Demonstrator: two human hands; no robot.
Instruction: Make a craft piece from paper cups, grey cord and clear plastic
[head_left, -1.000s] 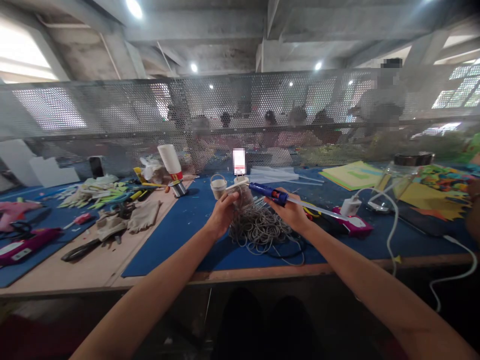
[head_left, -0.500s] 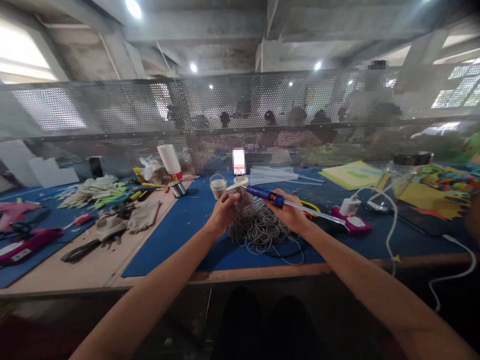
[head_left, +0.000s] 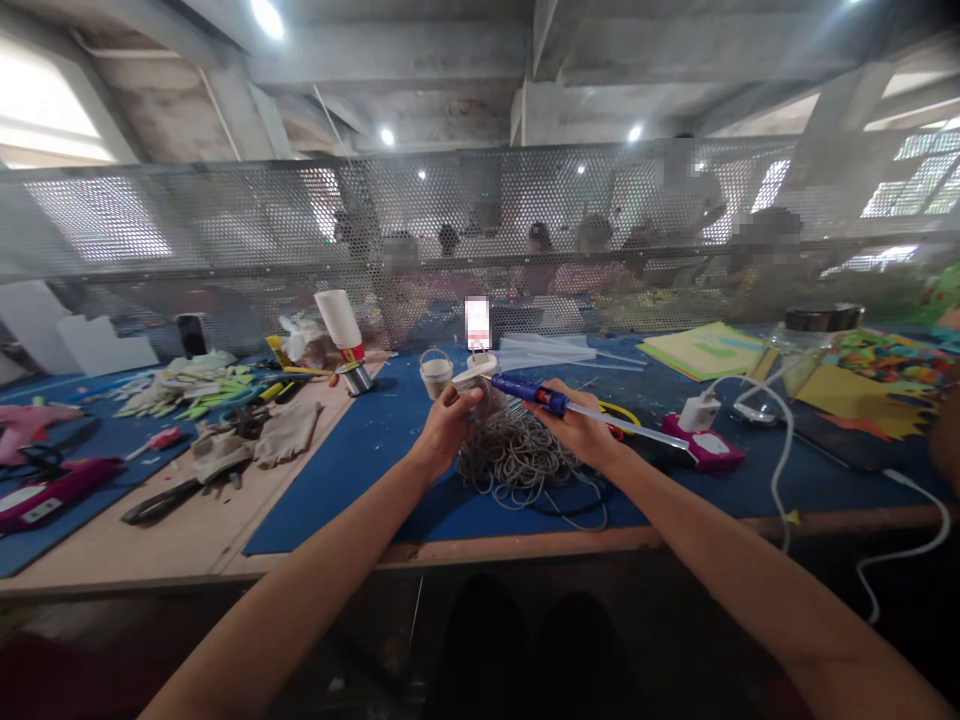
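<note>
My right hand (head_left: 581, 428) grips a blue glue gun (head_left: 529, 392) with a clear glue stick (head_left: 626, 425) jutting out behind it. Its nozzle points left at a small white cup-like piece (head_left: 471, 377) pinched in my left hand (head_left: 444, 428). Both hands hover over a heap of grey cord (head_left: 521, 458) on the blue mat (head_left: 360, 460). A small finished basket with a handle (head_left: 436, 372) stands just behind my left hand.
A pink glue gun (head_left: 705, 447) and a white charger (head_left: 700, 411) with cable lie to the right. Coloured paper sheets (head_left: 705, 350) are behind them. Gloves (head_left: 285, 430), scissors (head_left: 161, 500) and scraps litter the left. A perforated metal screen (head_left: 225, 230) closes the back; people sit beyond it.
The glue gun's nozzle has dropped a little and moved closer to the white piece. Behind the screen a standing person has walked left.
</note>
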